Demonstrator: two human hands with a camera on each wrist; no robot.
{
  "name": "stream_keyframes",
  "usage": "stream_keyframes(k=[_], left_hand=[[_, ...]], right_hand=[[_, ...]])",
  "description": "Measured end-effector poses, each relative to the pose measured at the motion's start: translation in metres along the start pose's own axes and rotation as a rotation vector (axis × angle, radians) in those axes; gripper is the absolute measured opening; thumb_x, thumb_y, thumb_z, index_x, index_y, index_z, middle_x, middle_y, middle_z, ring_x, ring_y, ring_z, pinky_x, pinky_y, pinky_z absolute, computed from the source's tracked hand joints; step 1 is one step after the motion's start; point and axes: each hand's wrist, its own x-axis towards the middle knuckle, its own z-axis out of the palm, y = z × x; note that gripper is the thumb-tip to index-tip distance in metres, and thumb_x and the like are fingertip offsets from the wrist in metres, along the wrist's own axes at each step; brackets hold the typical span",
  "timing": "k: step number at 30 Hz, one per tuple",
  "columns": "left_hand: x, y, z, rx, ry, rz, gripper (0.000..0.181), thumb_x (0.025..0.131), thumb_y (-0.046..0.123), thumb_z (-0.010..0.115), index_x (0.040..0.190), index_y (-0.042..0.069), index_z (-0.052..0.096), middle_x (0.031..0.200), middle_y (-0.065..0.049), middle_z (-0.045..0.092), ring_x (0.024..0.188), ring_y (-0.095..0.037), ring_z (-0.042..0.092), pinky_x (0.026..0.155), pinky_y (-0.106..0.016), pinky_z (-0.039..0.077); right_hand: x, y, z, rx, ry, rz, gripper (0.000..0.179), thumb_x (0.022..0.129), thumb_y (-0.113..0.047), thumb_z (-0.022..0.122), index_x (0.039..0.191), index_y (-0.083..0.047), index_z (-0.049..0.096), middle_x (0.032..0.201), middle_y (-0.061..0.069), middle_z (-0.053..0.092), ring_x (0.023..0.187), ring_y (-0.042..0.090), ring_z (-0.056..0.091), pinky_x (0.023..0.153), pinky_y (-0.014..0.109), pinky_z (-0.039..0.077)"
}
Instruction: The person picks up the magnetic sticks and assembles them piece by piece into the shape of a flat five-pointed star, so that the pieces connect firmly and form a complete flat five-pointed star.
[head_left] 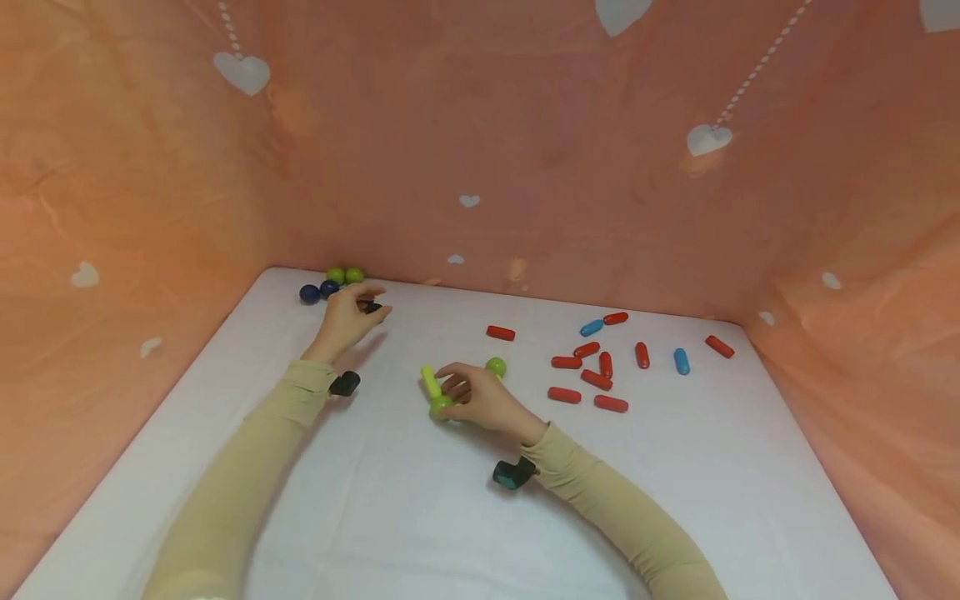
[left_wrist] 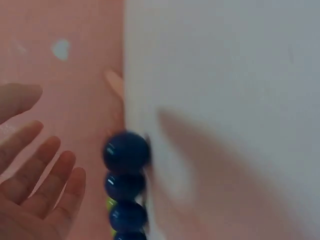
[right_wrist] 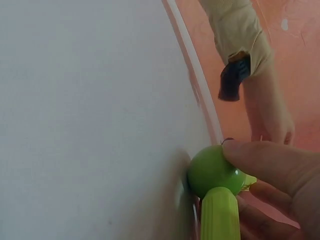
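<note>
My left hand [head_left: 348,321] hovers at the back left of the white table, thumb and fingers apart. Dark blue balls [left_wrist: 126,152] stand in a row near it in the left wrist view; the fingers do not touch them there. My right hand [head_left: 483,400] is at mid-table, its thumb on a green ball [right_wrist: 212,172] and its fingers curled around the far side. Close against this ball lies a yellow-green ridged stick [head_left: 431,383]. Another green ball [head_left: 496,367] sits just behind the right hand, partly hidden by it.
Several red capsule-shaped pieces [head_left: 596,380] and blue ones [head_left: 681,361] lie scattered on the right of the table [head_left: 420,517]. Two green balls [head_left: 354,275] sit at the back left edge. Orange cloth [head_left: 525,150] with white hearts encloses the back and sides.
</note>
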Motion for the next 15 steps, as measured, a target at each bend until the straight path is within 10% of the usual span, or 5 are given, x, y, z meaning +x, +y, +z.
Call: stream_keyframes(k=[15], left_hand=[[0.000, -0.014, 0.006, 0.213, -0.150, -0.014, 0.034, 0.089, -0.004, 0.068, 0.121, -0.012, 0.064, 0.127, -0.034, 0.061, 0.127, -0.049, 0.054, 0.114, -0.057, 0.040]], right_hand=[[0.001, -0.001, -0.001, 0.029, -0.021, 0.019, 0.050, 0.085, -0.009, 0.081, 0.131, -0.006, 0.061, 0.112, 0.013, 0.071, 0.098, 0.021, 0.069, 0.086, 0.026, 0.059]])
